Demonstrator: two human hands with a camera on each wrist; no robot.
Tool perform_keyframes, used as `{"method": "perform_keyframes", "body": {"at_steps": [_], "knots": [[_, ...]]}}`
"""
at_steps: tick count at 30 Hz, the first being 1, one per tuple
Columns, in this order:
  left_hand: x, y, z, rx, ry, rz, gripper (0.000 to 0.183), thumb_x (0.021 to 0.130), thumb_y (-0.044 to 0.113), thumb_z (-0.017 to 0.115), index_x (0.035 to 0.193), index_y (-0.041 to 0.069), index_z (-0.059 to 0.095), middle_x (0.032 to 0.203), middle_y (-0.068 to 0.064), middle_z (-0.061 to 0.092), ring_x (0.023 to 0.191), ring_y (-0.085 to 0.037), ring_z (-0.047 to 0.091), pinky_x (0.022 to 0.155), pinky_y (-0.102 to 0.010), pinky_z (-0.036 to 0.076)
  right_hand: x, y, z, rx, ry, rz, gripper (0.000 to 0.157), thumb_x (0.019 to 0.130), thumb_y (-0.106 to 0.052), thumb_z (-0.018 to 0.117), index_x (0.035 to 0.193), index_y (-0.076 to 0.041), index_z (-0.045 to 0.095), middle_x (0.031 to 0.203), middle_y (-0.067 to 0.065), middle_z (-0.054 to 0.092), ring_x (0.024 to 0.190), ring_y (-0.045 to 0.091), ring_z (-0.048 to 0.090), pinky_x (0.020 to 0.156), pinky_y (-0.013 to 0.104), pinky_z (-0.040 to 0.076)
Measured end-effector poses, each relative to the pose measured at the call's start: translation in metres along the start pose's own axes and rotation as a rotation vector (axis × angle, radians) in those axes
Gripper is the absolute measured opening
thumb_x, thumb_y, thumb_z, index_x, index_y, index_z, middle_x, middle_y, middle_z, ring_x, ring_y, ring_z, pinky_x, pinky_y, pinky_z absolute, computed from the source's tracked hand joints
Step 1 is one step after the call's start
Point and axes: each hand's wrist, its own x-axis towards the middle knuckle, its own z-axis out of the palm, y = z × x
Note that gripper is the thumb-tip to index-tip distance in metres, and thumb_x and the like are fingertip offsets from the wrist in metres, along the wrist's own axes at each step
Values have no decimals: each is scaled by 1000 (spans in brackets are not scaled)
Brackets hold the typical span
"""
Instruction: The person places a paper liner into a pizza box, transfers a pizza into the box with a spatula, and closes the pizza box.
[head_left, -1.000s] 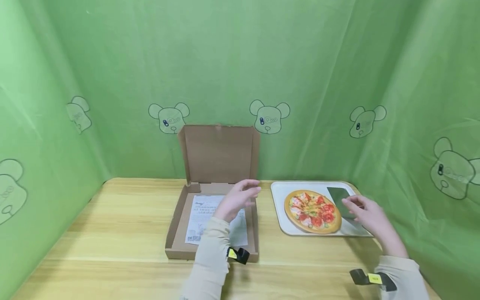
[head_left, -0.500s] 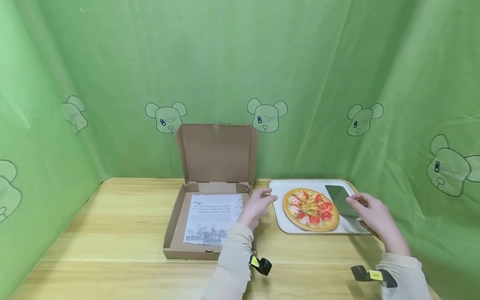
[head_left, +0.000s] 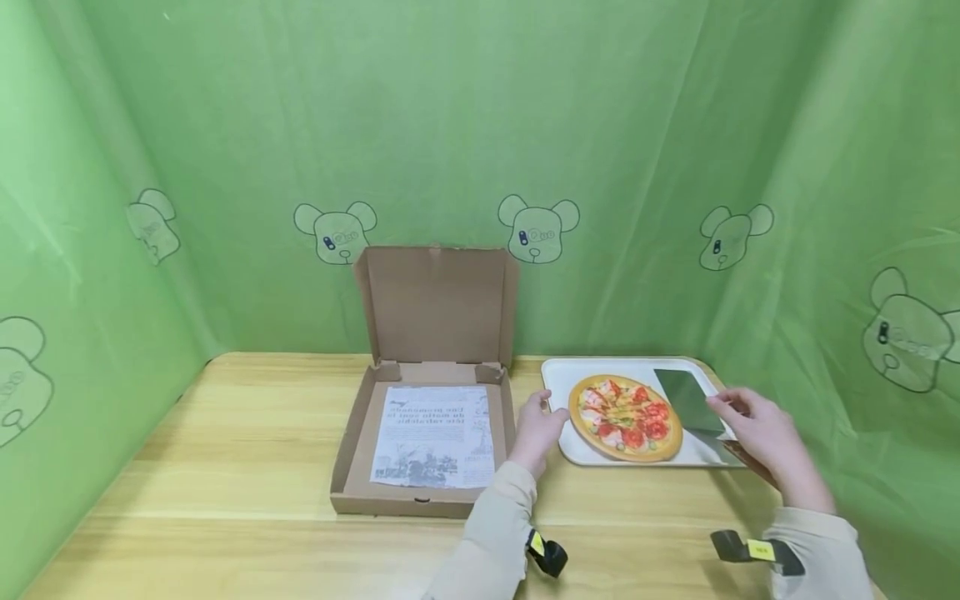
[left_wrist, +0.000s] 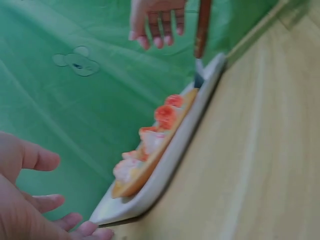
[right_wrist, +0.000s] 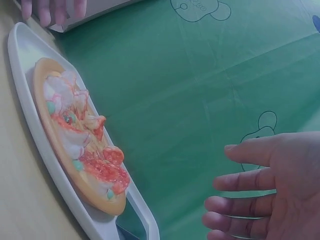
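A round pizza with red and white toppings [head_left: 626,417] lies on a white tray [head_left: 564,379] at the right of the table. My left hand [head_left: 538,433] is at the tray's left edge with fingers loosely spread, holding nothing. Whether its fingertips [left_wrist: 85,228] touch the tray I cannot tell. On the tray's right side lies the dark, flat blade of a pizza server [head_left: 684,400]; its brown handle [left_wrist: 202,30] sticks out towards the front. Above that handle hovers my right hand [head_left: 765,433], apart from it. The right wrist view shows its fingers [right_wrist: 245,181] extended with nothing in them.
Left of the tray stands a cardboard pizza box [head_left: 348,454], its lid [head_left: 438,308] raised. A printed sheet [head_left: 431,437] lies inside it. Green curtain [head_left: 442,125] walls surround the wooden table [head_left: 247,450] at the back and both sides.
My left hand has moved right, from over the pizza box to the tray's left edge. My right hand has shifted slightly right. Box, tray and pizza stay put.
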Motion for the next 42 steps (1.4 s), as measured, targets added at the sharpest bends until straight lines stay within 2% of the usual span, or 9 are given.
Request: {"method": "perform_keyframes", "body": {"at_steps": [5,9,15,20,28,35,42], "knots": [[-2,-3,8,-20,43,-3,50,81,5,63,130,3,55,139,-24,50,132,-42,45,107,-52,44,2,4,3,-18,-1,-6,45,101,-37,46,115,5,57,114,36,60,102,51,57,79,56,45],[-8,0,14,-42,63,-6,49,82,5,63,130,4,55,141,-24,45,131,-42,45,108,-53,42,3,5,4,-31,6,-11,44,101,-36,46,113,5,57,110,35,61,99,49,58,76,53,45],[-16,-1,20,11,117,-39,54,79,8,67,131,6,54,140,-23,44,124,-41,45,107,-58,37,4,6,6,-38,-5,-5,46,101,-37,46,113,6,56,108,34,61,97,47,58,74,51,45],[-17,-5,26,25,145,-54,56,77,9,68,132,7,54,141,-22,45,126,-41,44,108,-59,35,5,8,6,-50,-10,-8,46,101,-37,46,113,6,56,108,34,61,96,47,58,74,51,45],[-18,-15,31,36,111,-67,59,80,4,65,137,1,49,142,-25,45,131,-46,38,111,-61,32,6,11,8,-74,-22,-7,46,101,-37,46,112,7,56,106,34,62,93,46,60,72,49,46],[-17,-21,31,79,88,-52,62,78,-5,61,138,-4,46,142,-26,45,133,-46,36,114,-59,29,7,11,6,-94,-89,15,51,99,-37,52,117,11,52,105,34,62,88,42,61,69,44,47],[-15,-27,30,161,93,-22,65,72,-15,53,136,-5,48,140,-25,48,131,-43,38,115,-55,29,9,13,6,-138,-125,1,51,92,-29,62,118,14,50,107,38,59,94,51,58,74,55,49]]}}
